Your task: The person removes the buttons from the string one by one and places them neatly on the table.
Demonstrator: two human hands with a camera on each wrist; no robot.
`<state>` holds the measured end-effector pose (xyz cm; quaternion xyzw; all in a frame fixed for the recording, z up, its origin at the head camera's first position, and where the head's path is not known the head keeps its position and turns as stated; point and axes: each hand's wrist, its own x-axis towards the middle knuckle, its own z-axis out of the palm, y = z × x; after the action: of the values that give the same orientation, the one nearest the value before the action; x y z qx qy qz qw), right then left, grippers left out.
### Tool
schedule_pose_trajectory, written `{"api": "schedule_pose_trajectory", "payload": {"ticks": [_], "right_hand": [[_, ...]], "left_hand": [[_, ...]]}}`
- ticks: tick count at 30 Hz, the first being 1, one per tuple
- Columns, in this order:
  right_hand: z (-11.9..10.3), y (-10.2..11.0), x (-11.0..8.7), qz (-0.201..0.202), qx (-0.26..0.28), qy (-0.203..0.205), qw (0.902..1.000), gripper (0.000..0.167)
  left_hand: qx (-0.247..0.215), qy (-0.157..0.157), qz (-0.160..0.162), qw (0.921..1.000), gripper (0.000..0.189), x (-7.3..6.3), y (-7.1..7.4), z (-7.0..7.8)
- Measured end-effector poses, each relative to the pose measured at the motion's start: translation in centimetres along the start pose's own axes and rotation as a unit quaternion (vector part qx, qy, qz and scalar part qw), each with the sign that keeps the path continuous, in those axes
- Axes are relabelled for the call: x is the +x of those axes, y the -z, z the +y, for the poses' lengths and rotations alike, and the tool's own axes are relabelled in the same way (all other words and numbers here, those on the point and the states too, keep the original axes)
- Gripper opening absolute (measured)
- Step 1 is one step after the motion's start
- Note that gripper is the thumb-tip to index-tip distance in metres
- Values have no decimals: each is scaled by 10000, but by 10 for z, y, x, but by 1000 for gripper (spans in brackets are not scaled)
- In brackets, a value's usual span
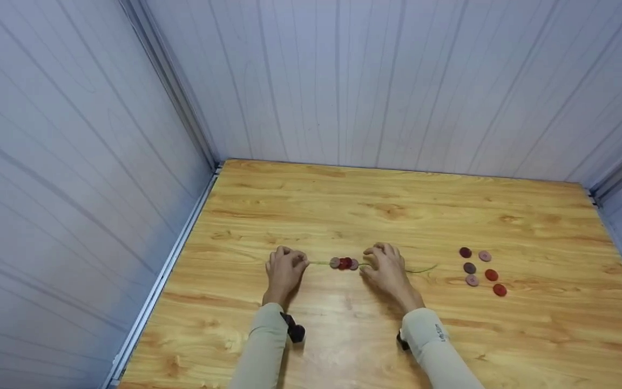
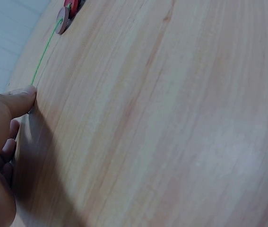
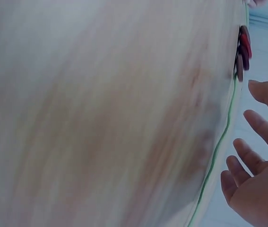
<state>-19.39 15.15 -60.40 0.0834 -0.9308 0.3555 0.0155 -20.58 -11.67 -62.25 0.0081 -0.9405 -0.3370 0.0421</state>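
Observation:
A green string [image 2: 41,60] runs through several pink and red buttons [image 1: 345,263] that overlap in a short row on the table, between the two hands. Thumb and fingertips of my left hand [image 1: 286,268] pinch the string's left end. My right hand [image 1: 388,269] is just right of the row, its fingers apart and loosely bent, holding nothing. In the right wrist view, the string [image 3: 217,146] passes beside those fingers. Its free end comes out to the right of the hand in the head view.
Several loose buttons, among them a dark red one [image 1: 465,252], a pink one [image 1: 472,280] and a red one [image 1: 499,290], lie to the right on the wooden table [image 1: 386,210]. Pale panelled walls [image 1: 311,81] stand at the back and sides.

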Motion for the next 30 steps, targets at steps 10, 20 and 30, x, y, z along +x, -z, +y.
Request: {"api": "schedule_pose_trajectory", "payload": {"ticks": [10,20,30], "right_hand": [[-6,-15,3,-113,-32,128,9998,28],[-9,-19,6,-115,-143,161,9997,19],[-9,-16,5,-130,-215,81,9997,16]], "left_hand": [[-26,5,-2,10000,7,0,1,0],[11,-61,-61,10000,7,0,1,0],[-5,4,-126,9999,6,0,2,1]]}}
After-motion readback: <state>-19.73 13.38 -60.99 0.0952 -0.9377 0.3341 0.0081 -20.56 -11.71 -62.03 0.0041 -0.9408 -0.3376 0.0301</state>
